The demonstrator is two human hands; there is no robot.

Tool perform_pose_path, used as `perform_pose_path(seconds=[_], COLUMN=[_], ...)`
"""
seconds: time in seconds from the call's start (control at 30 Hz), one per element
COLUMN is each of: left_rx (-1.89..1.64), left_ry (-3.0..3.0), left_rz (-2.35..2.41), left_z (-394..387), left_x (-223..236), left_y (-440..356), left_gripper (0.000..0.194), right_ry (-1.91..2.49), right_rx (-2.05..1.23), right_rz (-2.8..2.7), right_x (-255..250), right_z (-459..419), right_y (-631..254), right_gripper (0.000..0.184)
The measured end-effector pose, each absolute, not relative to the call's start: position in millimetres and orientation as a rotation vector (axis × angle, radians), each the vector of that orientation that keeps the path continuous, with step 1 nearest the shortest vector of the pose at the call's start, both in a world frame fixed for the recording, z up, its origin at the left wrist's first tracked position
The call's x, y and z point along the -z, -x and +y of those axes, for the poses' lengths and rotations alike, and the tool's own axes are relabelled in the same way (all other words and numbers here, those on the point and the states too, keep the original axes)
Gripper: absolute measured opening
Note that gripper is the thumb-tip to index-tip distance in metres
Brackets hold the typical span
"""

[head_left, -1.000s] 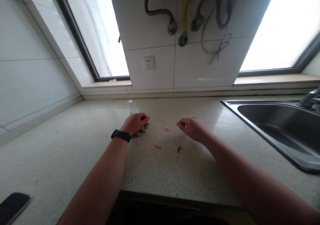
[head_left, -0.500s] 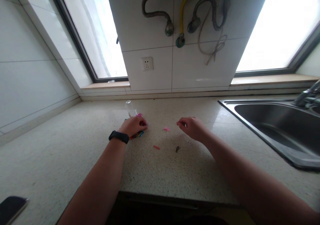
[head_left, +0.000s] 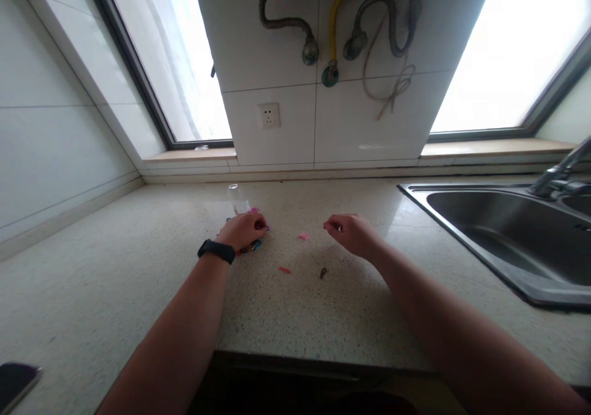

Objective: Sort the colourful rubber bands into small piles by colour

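Note:
My left hand (head_left: 242,229), with a black band on its wrist, rests curled over a small heap of coloured rubber bands (head_left: 252,246) on the speckled counter (head_left: 138,279). A small clear glass jar (head_left: 234,196) stands just behind that hand. My right hand (head_left: 351,233) hovers to the right with its fingertips pinched together; what they hold is too small to make out. Between the hands lie a pink band (head_left: 303,237), a red band (head_left: 285,270) and a dark band (head_left: 322,273).
A steel sink (head_left: 503,236) with a tap (head_left: 556,175) fills the right side. A dark phone (head_left: 13,383) lies at the counter's near left corner. Tiled wall with a socket (head_left: 268,116) and hoses (head_left: 332,27) stands behind, windows on both sides.
My left hand has slid slightly back towards the jar over the heap. My right hand has stayed almost still. The view has shifted a little to the right.

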State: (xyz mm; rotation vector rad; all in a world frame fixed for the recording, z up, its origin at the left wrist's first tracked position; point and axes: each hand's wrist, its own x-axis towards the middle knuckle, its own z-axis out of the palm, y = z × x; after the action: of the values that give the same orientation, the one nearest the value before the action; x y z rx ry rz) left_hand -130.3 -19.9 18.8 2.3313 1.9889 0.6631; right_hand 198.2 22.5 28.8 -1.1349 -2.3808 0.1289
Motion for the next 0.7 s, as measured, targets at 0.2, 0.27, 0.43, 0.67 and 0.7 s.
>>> perform_pose_path(seconds=[0.2,0.27,0.43,0.67,0.7], left_rx=[-0.732,-0.771,-0.899,-1.043,-1.07], left_ry=[-2.339,-2.32,-2.261,-2.16,-2.141], left_rz=[1.979,1.982,1.997,2.021,2.02], left_z=[-23.6,-26.1,-30.2,-27.6,-26.5], left_x=[-21.7,-23.6,-27.5,-26.7,-26.0], left_y=[133.2,134.3,132.1,133.0,134.2], left_gripper=[0.012,0.011,0.013,0.016,0.017], right_ry=[1.167,1.177,1.188,1.213,1.22], right_rx=[-0.181,-0.195,-0.242,-0.315,-0.327], right_rz=[-2.308,-2.263,-2.161,-2.074,-2.07], right_x=[-26.8,-26.7,-30.1,-28.1,-26.8], right_z=[28.7,30.7,33.3,42.1,43.9], right_y=[-206.0,-209.6,-219.4,-229.6,-230.4], right_gripper=[0.032,0.033,0.035,0.037,0.037])
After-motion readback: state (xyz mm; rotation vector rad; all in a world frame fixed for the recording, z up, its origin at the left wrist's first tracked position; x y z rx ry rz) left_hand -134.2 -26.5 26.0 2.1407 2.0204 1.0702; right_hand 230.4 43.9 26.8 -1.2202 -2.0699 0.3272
